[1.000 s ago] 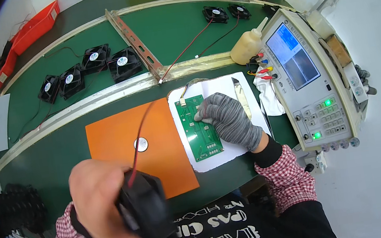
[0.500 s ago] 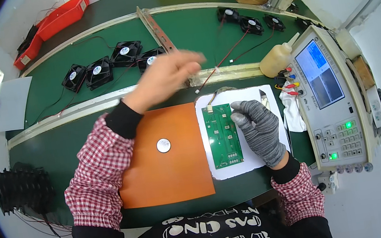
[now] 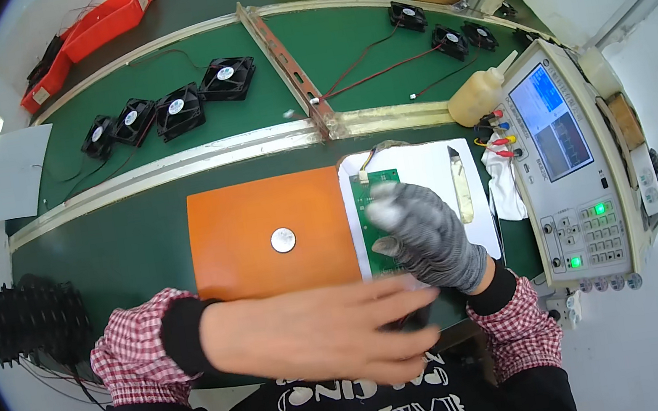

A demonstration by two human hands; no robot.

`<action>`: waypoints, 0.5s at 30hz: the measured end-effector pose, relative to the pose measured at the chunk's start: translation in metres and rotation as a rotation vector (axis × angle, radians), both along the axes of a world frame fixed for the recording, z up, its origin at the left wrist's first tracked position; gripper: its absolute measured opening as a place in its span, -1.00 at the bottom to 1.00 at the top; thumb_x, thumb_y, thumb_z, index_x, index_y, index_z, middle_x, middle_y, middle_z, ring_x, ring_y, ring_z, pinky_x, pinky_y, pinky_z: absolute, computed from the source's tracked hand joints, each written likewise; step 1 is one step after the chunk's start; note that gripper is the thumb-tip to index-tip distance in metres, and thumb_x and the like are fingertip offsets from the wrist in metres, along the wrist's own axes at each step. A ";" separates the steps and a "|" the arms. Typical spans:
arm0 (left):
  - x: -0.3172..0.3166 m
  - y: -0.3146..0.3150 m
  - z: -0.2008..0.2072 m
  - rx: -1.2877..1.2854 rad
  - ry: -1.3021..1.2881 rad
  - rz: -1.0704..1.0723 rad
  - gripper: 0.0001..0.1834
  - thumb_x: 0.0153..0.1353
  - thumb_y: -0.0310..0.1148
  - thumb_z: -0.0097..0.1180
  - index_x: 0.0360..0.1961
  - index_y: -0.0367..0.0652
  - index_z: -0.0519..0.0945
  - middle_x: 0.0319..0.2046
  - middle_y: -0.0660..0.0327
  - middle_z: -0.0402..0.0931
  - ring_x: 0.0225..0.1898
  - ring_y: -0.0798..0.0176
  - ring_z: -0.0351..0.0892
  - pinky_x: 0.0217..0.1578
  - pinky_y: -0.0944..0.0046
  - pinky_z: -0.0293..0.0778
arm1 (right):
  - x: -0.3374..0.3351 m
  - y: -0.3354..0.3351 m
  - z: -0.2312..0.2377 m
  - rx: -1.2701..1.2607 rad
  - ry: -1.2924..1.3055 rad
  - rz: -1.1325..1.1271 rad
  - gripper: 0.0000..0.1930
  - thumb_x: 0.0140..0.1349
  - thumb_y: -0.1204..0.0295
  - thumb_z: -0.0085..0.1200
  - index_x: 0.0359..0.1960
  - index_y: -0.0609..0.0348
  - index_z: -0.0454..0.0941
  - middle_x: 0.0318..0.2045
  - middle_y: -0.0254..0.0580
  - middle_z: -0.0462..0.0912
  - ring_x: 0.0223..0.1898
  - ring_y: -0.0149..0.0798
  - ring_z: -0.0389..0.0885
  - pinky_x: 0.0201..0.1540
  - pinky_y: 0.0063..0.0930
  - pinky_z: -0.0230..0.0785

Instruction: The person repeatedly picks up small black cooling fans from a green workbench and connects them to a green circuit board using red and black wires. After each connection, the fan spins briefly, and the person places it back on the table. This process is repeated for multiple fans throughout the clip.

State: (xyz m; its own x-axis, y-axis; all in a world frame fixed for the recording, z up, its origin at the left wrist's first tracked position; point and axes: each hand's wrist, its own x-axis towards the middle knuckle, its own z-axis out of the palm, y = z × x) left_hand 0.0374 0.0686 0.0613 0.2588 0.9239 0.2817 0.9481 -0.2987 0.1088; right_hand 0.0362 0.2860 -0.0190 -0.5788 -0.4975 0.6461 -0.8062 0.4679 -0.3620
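Observation:
My left hand (image 3: 323,334) is bare and blurred by motion. It reaches across the front edge of the bench, its fingers stretched toward the right. Something dark shows between and beneath the fingers, too blurred to name. My right hand (image 3: 427,233) wears a grey knitted glove and hovers over a green circuit board (image 3: 368,225). Thumb and fingertips are apart, and I see nothing between them. The glove covers much of the board, which lies on a white pad (image 3: 416,160); a cable plug sits at its top end.
An orange mat (image 3: 237,219) bears a round metal disc (image 3: 283,239). Beyond the rail stand several black fans (image 3: 179,113) at left and more fans (image 3: 449,43) at right, split by a metal bar (image 3: 287,67). A tester (image 3: 566,170) and squeeze bottle (image 3: 475,99) are at right.
My left hand has come back from the fans to the front edge. The left fans have shifted left, and a white plug has moved away near the bar. My right hand has tilted left over the board.

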 end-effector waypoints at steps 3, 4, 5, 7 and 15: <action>-0.011 -0.037 0.004 -0.227 -0.192 0.183 -0.65 0.12 -0.43 0.00 -0.02 -0.04 0.47 0.03 0.20 0.38 0.13 0.03 0.38 0.10 0.10 0.40 | -0.002 0.010 -0.009 0.161 0.125 -0.066 -0.61 -0.10 0.53 0.22 -0.13 0.10 0.60 -0.32 -0.19 0.49 -0.20 -0.08 0.54 -0.10 -0.24 0.41; -0.022 -0.052 0.004 -0.242 -0.208 0.379 -0.63 0.08 -0.49 0.01 -0.03 -0.06 0.48 0.02 0.18 0.39 0.13 0.01 0.37 0.10 0.08 0.39 | -0.004 0.014 -0.008 0.149 0.142 -0.140 -0.63 -0.10 0.52 0.21 -0.15 0.09 0.60 -0.35 -0.22 0.48 -0.23 -0.11 0.53 -0.12 -0.25 0.40; -0.037 -0.065 0.009 -0.241 -0.033 0.606 -0.58 0.01 -0.56 0.03 -0.04 -0.07 0.49 0.01 0.17 0.39 0.13 -0.01 0.35 0.13 0.05 0.36 | -0.006 0.017 -0.005 0.138 0.161 -0.202 -0.66 -0.09 0.51 0.19 -0.18 0.08 0.60 -0.39 -0.24 0.46 -0.26 -0.13 0.51 -0.15 -0.26 0.38; -0.056 -0.094 0.017 -0.167 0.300 1.081 -0.47 -0.13 -0.67 0.07 -0.03 -0.08 0.50 0.05 0.14 0.40 0.16 -0.06 0.30 0.16 0.00 0.30 | -0.009 0.019 0.003 0.320 0.078 -0.390 -0.75 -0.07 0.51 0.20 -0.27 0.08 0.64 -0.37 -0.24 0.49 -0.27 -0.12 0.49 -0.15 -0.27 0.37; -0.031 -0.066 -0.023 0.062 0.145 0.823 -0.50 -0.05 -0.58 0.11 -0.02 0.07 0.51 0.26 0.11 0.31 0.20 -0.07 0.32 0.16 0.00 0.33 | -0.004 0.017 -0.017 -0.346 -0.643 -0.336 -0.84 0.02 0.57 0.25 -0.31 0.20 0.66 -0.37 -0.21 0.54 -0.28 -0.23 0.54 -0.16 -0.39 0.42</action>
